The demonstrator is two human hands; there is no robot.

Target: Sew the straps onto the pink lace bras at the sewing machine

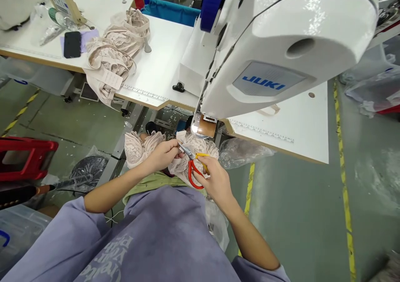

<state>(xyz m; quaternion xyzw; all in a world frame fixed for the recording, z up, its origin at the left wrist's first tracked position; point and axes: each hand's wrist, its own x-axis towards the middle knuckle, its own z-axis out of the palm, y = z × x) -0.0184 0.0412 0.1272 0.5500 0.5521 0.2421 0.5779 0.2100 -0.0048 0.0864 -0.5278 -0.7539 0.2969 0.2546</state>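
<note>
In front of my lap, my right hand [215, 177] grips a pair of scissors [191, 153] with one red and one yellow handle loop. The blades point up and left toward the fingertips of my left hand [165, 153]. Those fingers are pinched on the edge of a beige lace bra [142, 148], whose cups hang below on both sides of my hands. A small pale tag or strip shows just above the blades. Whether the blades touch the fabric I cannot make out.
A white JUKI sewing machine [265, 65] overhangs from the upper right on a white table [165, 71]. More beige lace bras [115, 48] lie piled there, near a black phone [72, 44]. A red stool [25, 159] stands left; a plastic bag [243, 152] hangs under the table edge.
</note>
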